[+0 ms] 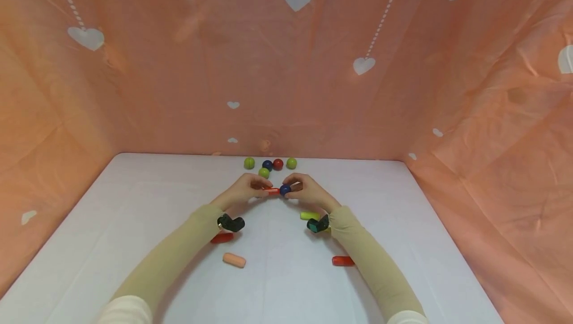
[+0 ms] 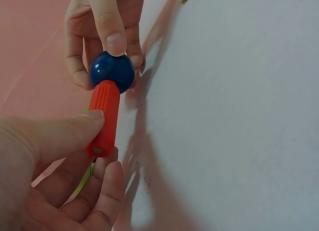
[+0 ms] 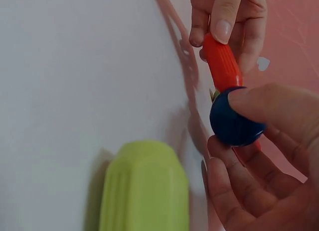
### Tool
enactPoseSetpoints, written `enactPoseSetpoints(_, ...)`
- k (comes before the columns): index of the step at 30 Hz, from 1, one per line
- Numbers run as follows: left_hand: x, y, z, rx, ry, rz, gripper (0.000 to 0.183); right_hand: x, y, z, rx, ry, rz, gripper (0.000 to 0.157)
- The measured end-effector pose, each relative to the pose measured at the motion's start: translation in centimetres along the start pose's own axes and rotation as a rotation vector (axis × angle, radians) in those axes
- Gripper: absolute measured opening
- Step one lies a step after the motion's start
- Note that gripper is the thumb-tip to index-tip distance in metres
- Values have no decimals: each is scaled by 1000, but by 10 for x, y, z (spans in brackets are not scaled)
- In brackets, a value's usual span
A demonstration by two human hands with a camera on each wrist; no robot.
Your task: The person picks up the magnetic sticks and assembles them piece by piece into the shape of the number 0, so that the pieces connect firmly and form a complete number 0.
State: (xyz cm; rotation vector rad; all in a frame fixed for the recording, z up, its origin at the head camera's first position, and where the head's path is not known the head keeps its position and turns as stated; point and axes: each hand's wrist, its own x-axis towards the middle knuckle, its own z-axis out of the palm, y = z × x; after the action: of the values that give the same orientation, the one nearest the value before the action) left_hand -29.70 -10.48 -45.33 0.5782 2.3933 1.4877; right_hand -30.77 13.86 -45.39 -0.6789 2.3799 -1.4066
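Near the middle of the far half of the table, my left hand (image 1: 243, 189) pinches a short red-orange ridged rod (image 2: 103, 120) between thumb and fingers. My right hand (image 1: 312, 192) holds a glossy dark blue ball (image 1: 285, 190), thumb on one side and fingers on the other. One end of the rod touches the ball (image 2: 114, 70), and the two line up between my hands. Whether the rod is fixed into the ball cannot be told. In the right wrist view, a yellow-green ridged rod (image 3: 144, 191) lies on the table below the right hand.
Beyond my hands, several balls lie near the table's back edge: green (image 1: 249, 163), blue (image 1: 267, 164), red (image 1: 278, 164). Nearer lie a red rod (image 1: 222, 238) by the left forearm, a peach rod (image 1: 234, 260) and another red rod (image 1: 342, 261) partly under the right forearm. Orange cloth (image 1: 264, 75) surrounds the table.
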Motion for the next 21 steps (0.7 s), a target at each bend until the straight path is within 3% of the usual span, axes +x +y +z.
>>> enactPoseSetpoints(6, 4, -4, 0, -31, 22, 1, 30, 4, 0, 1, 37, 12, 4, 34)
enactPoseSetpoints(15, 8, -12, -1, -175, 75, 7, 35, 8, 5, 1, 64, 60, 38, 37)
enactPoseSetpoints(21, 8, -16, 0, -191, 90, -19, 35, 7, 5, 1, 63, 75, 66, 36)
